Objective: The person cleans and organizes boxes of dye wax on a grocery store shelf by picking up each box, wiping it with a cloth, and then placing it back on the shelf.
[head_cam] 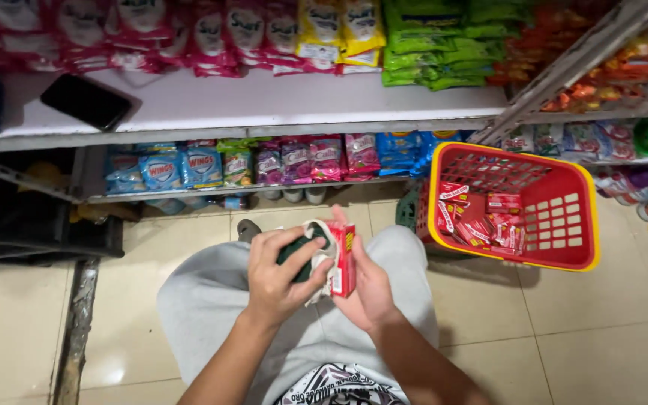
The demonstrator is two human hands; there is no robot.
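Head view. Centre of the frame, above the lap: the left hand [283, 274] presses a dark green cloth [299, 251] against a small red box [343, 259]. Its fingers are curled closed on the cloth. The right hand [369, 289] grips the red box from behind, holding it upright on its narrow end.

Right of the frame: a red plastic basket [560, 225] with a yellow rim stands on the tiled floor [16, 322], loaded with matching red boxes [481, 217].

Upper left: a black phone [86, 100] lies on the white shelf [264, 101]. Packaged sachets [264, 161] fill the shelf below.
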